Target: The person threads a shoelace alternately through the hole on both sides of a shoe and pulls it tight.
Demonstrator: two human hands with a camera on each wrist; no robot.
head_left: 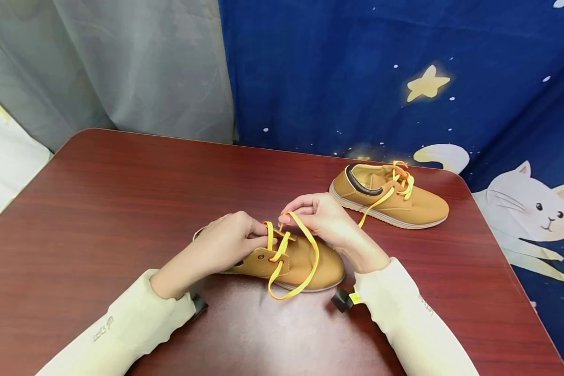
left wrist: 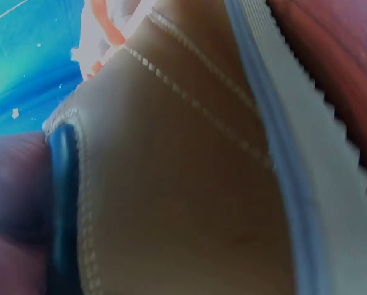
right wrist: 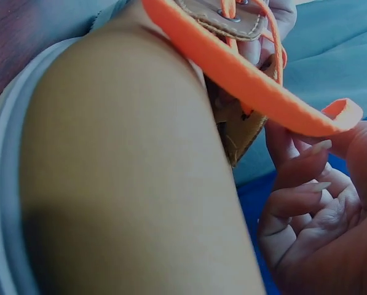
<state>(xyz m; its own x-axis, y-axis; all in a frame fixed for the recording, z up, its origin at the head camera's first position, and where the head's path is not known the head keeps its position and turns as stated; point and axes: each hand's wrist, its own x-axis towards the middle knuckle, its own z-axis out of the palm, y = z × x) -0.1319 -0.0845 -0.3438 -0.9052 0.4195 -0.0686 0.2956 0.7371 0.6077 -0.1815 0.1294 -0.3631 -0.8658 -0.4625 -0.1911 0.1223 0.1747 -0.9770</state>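
Observation:
A tan shoe (head_left: 321, 263) lies on the table with its toe to the right. My left hand (head_left: 230, 237) holds it at the ankle opening, thumb and fingers at the eyelet flap; the heel is mostly hidden under that hand. Above the far eyelet flap, my right hand (head_left: 326, 222) pinches the yellow shoelace (head_left: 317, 253) near its end. From there the lace loops down over the toe and back to the near eyelets. The right wrist view shows the lace, orange there, running to the curled right fingers (right wrist: 294, 196). Stitched shoe side (left wrist: 171, 172) fills the left wrist view.
A second tan shoe (head_left: 423, 209), laced in yellow, stands at the back right of the reddish-brown table (head_left: 136, 193). One of its lace ends trails toward my right hand. Behind the table hang a grey curtain (head_left: 155, 68) and a blue one (head_left: 319, 68) with stars and a cat.

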